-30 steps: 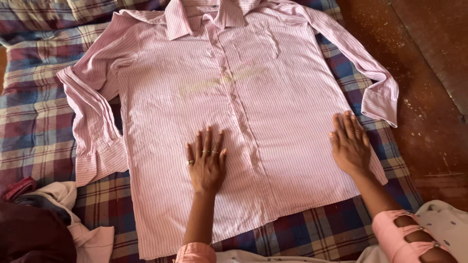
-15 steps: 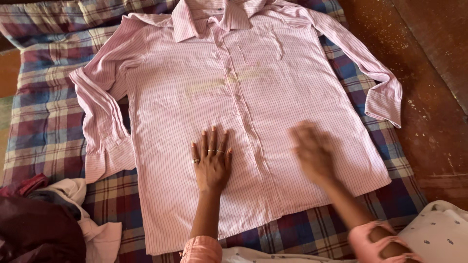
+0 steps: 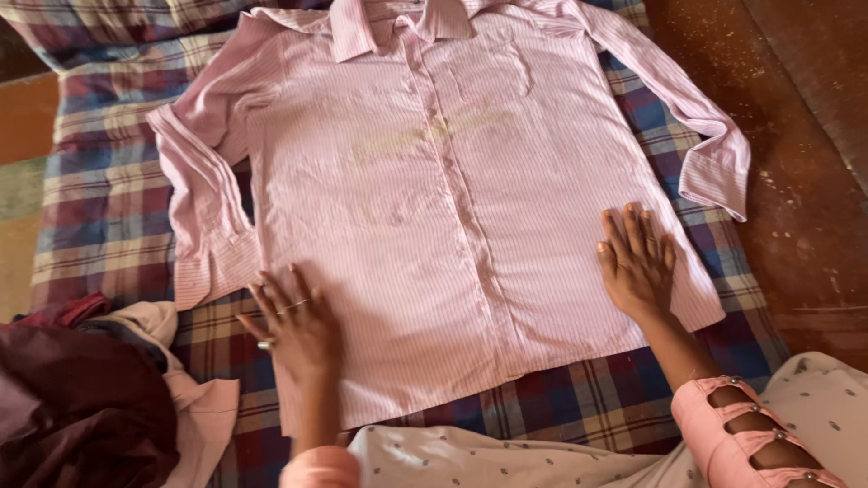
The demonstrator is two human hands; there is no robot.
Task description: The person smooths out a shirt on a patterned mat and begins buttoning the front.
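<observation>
Now both hands flat, fingers spread: left hand point(image 3: 298, 327), right hand point(image 3: 636, 260) on pink shirt point(image 3: 434, 199).

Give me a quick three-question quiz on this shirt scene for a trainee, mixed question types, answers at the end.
1. True or false: the pink striped shirt lies front up, buttoned, on the plaid blanket.
2. Where does the left hand rest? A) on the collar B) at the shirt's lower edge near the cuff of the folded sleeve C) on the floor
3. Fill in: the right hand lies ____ on the shirt's lower part, fingers spread.

Key: 1 true. 2 B. 3 flat.
</observation>
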